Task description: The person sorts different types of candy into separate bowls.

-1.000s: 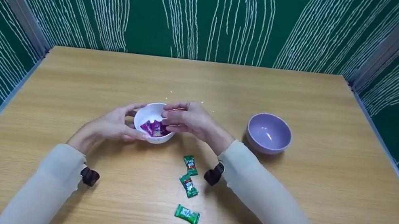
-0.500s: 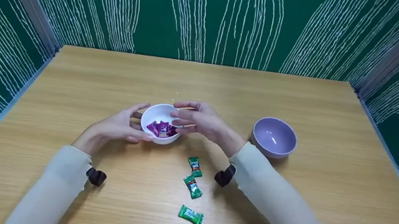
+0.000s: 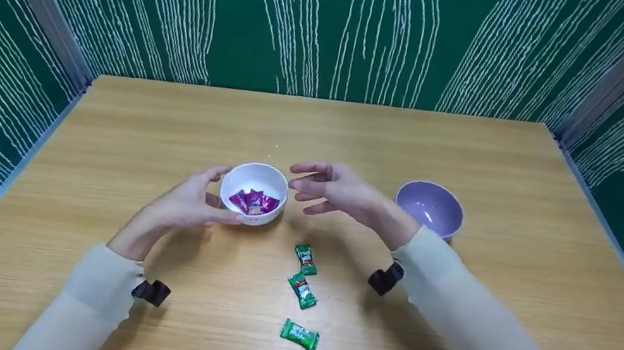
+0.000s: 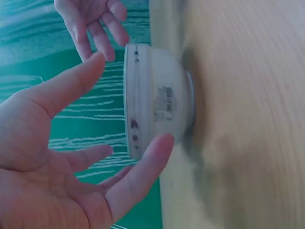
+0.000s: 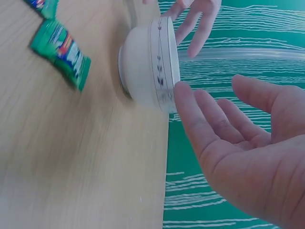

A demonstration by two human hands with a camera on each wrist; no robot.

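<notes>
A white bowl (image 3: 268, 175) stands on the table with several purple-wrapped candies (image 3: 254, 203) lying in it. My left hand (image 3: 186, 199) is around the bowl's left side, thumb in front and fingers behind. In the left wrist view its fingers (image 4: 143, 179) look spread and loose about the bowl, whose side has a dark printed patch. To the right of the rim, my right hand (image 3: 341, 193) hovers with relaxed fingers and holds nothing. In the right wrist view one fingertip overlaps the rim; contact is unclear. Three green-wrapped candies (image 3: 300, 335) lie nearer on the table.
A purple bowl (image 3: 432, 206) stands to the right, partly behind the right forearm; nothing shows inside its visible part. Tiny white specks (image 3: 272, 151) lie behind the white bowl. Green walls with white streaks (image 3: 369, 31) enclose the wooden table (image 3: 168, 117) at the back and sides.
My right hand has moved out of the white bowl, to the right. The purple candies there are now in full view. My left hand has stayed beside the bowl.
</notes>
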